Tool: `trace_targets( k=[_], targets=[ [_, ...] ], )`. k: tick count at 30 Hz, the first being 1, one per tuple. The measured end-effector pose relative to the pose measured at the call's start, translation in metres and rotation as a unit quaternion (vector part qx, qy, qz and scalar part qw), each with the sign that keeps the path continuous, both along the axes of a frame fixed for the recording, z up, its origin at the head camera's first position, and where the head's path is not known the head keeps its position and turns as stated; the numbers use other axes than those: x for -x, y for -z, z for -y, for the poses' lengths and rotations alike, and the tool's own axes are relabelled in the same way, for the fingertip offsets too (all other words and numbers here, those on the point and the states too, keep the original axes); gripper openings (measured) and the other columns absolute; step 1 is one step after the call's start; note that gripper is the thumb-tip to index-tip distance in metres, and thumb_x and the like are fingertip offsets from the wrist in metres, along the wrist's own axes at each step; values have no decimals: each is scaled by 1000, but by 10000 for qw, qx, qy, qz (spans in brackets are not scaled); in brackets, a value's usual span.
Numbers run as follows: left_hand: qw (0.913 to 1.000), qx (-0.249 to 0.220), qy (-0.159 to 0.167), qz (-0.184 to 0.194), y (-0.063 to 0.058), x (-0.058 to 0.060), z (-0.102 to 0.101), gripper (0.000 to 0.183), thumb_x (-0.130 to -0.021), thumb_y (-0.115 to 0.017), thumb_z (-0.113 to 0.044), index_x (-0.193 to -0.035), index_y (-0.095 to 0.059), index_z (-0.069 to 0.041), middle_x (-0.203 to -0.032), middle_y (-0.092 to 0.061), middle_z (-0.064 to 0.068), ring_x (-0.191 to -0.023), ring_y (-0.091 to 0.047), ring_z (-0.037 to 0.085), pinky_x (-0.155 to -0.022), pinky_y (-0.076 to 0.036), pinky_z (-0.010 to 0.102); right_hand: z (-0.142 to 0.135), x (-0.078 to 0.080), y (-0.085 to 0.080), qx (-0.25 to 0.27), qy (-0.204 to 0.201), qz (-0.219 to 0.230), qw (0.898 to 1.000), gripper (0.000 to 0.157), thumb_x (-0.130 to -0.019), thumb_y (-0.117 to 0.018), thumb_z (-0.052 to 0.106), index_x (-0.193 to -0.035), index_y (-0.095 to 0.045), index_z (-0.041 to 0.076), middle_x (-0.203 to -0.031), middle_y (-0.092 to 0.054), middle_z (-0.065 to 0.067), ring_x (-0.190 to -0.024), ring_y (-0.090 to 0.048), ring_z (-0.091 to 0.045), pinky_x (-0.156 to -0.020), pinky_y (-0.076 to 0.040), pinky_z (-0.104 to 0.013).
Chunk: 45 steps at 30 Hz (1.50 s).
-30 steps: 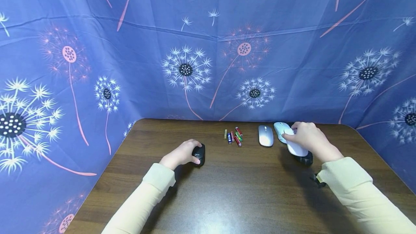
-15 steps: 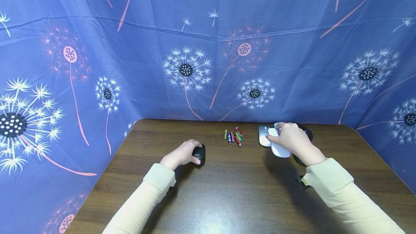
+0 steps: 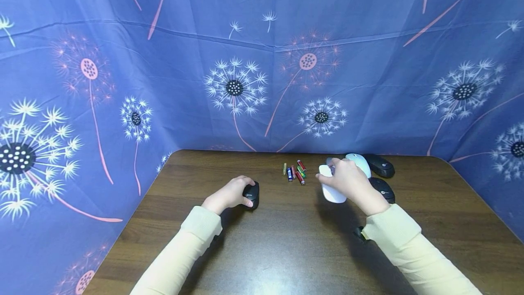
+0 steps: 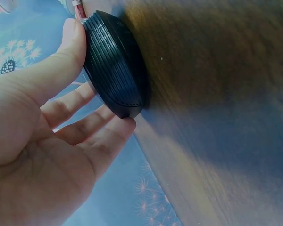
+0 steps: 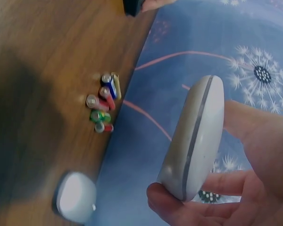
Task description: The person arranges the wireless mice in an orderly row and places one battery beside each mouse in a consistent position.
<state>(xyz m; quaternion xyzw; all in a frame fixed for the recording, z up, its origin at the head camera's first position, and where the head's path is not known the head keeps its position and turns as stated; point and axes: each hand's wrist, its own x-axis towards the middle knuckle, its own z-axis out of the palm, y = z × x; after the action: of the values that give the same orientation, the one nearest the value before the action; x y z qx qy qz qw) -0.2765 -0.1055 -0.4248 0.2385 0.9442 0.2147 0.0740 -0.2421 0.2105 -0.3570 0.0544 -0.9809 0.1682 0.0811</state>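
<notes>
On the left of the table, my left hand point(image 3: 230, 193) grips a black computer mouse point(image 3: 251, 195) by its sides. The left wrist view shows the thumb and fingers against this black mouse point(image 4: 114, 63), whose base meets the wood. A white computer mouse point(image 3: 332, 192) hangs over the table, held between thumb and fingers of my right hand point(image 3: 351, 180). In the right wrist view the white mouse point(image 5: 198, 141) is seen edge-on, clear of the wood. Behind the right hand, the grey mouse point(image 3: 329, 160) is mostly hidden.
Several small batteries point(image 3: 300, 176) lie at the back middle of the wooden table point(image 3: 278, 240). Right of my right hand sit a pale mouse point(image 3: 360, 163) and two more black mice, one at the back point(image 3: 380, 165), one nearer point(image 3: 385, 191). A dandelion-patterned blue cloth point(image 3: 262, 122) hangs behind.
My right hand has carried the white mouse leftward, from over the other mice to in front of the grey one, uncovering the black mice. The left hand and its mouse have stayed put.
</notes>
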Motion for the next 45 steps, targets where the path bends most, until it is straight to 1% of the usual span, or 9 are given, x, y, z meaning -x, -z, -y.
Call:
trace_targets(
  k=[7,11,16,22,26,31,35,40,45],
  targets=[
    [9999,-104,88,-69,1,1,0,58,-71,-82,-13,-120,-57,1,-126,-56,18,-119,-50,31,-101,-39,41,15,1,12,59,-100,-260,9996,56,-76,-71,42,-106,-63,-5,-93,-65,-22,-73,-60,-29,-52,-48,-37],
    [9999,-118,60,-79,-1,0,0,57,-70,-83,-13,-120,-58,1,-125,-56,18,-120,-50,31,-101,-39,41,24,2,18,76,-84,-175,9998,58,-75,-71,44,-108,-63,-3,-92,-64,-22,-70,-60,-28,-50,-47,-37],
    [9998,-92,86,-133,0,0,1,57,-70,-83,-14,-119,-58,1,-125,-56,17,-119,-50,30,-101,-39,40,34,1,26,13,-191,-155,9997,57,-76,-71,44,-107,-63,-3,-91,-63,-20,-67,-58,-26,-50,-47,-36],
    [10000,-33,40,-53,0,0,1,57,-71,-82,-15,-121,-57,0,-127,-55,17,-120,-50,31,-100,-40,41,48,1,32,-116,-195,-96,9997,55,-75,-70,45,-106,-64,0,-96,-63,-19,-77,-60,-29,-57,-49,-41],
    [10000,-8,21,-8,2,1,2,58,-72,-82,-16,-122,-57,-1,-129,-54,17,-121,-49,30,-101,-39,41,57,2,38,-175,-185,-59,9997,56,-75,-70,45,-107,-64,0,-99,-62,-20,-80,-62,-31,-58,-50,-43],
    [10000,12,28,-16,3,2,2,58,-73,-82,-16,-122,-57,-1,-128,-54,18,-121,-50,30,-101,-39,41,66,3,45,-241,-179,-129,9995,57,-73,-71,46,-107,-65,1,-94,-60,-19,-73,-62,-33,-55,-49,-42],
    [10000,4,-10,7,2,2,2,57,-73,-81,-15,-122,-57,-1,-129,-54,18,-120,-50,30,-101,-39,41,73,5,51,-253,-151,-73,9995,59,-73,-72,47,-110,-64,2,-94,-58,-20,-69,-62,-33,-53,-49,-41],
    [10000,-23,-31,63,-1,1,1,57,-73,-81,-15,-122,-57,-1,-129,-53,18,-121,-49,31,-101,-39,41,79,7,58,-263,-150,56,9995,61,-74,-72,47,-113,-62,0,-100,-57,-23,-71,-63,-34,-54,-50,-43],
    [10000,46,31,55,0,2,1,57,-73,-81,-16,-123,-56,-1,-129,-54,18,-120,-50,30,-100,-40,42,83,11,65,-258,-129,172,9994,60,-75,-73,47,-110,-62,0,-102,-56,-23,-72,-64,-35,-55,-51,-43]
  ],
)
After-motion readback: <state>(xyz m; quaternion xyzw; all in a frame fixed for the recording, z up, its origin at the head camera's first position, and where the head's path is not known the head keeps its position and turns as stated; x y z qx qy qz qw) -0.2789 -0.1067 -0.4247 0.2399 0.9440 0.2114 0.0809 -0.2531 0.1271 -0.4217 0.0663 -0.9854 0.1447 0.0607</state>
